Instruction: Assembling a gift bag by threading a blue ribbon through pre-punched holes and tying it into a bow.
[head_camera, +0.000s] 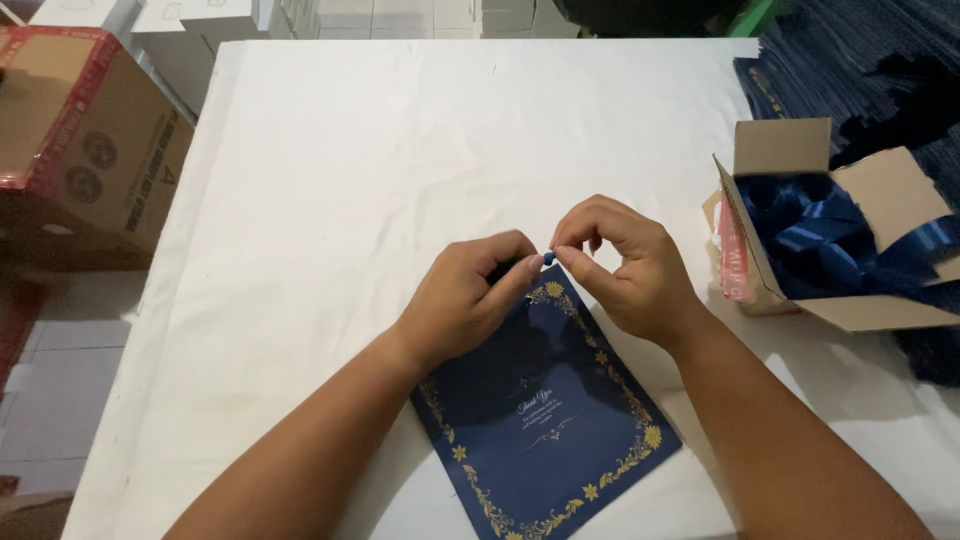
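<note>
While both hands hover over the middle of the counter (300, 150), we've got a tiny blue bit (549, 258) pinched right between them. It's too small for us to say what it is, maybe a bead, maybe the end of a ribbon. The left hand (470, 295) is curled nearly shut, thumb and forefinger pressed together at the tip, and the blue bit sits right there. The right hand (625, 265) mirrors it: thumb and forefinger closed in a pinch that meets the same bit from the other side, the other fingers loosely arched above. So both hands are touching it, neither clearly nearer than the other.

Just below the hands lies a dark blue card (545, 410) with gold floral edging and some gold script in the middle. It lies flat on the white cloth, long axis running diagonally from the upper corner under our fingertips down towards us and a bit to the right. The pinch hangs right over that top corner, and the left hand covers part of the card's upper left edge.

Off to the right, an open cardboard box (790, 150) holds shiny blue ribbon bows (820, 235). Another big cardboard carton (80, 150) sits off the left edge of the counter.
</note>
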